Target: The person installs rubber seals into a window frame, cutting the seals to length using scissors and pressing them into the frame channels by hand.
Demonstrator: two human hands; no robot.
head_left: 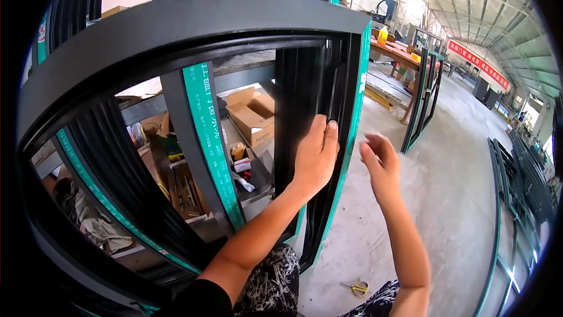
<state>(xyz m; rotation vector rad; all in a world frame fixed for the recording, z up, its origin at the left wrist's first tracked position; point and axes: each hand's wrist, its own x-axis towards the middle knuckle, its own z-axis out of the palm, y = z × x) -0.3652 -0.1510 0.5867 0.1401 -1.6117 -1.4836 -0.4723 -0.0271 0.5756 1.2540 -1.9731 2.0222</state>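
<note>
A large dark grey window frame with black inner edges and green protective film stands upright before me. My left hand is closed at the inner edge of its right side, thumb and fingers together. A thin black strip runs down that inner edge to the fingertips; whether they pinch it or press on the frame is hidden. Just outside the frame's right side, my right hand hangs in the air. Its fingers are curved, with a gap between thumb and fingers, and nothing shows in them.
Through the frame I see an open cardboard box and tools on a shelf. Yellow-handled scissors lie on the floor by my knees. More dark frames stand beyond, near a wooden workbench. Stacked frame pieces line the right.
</note>
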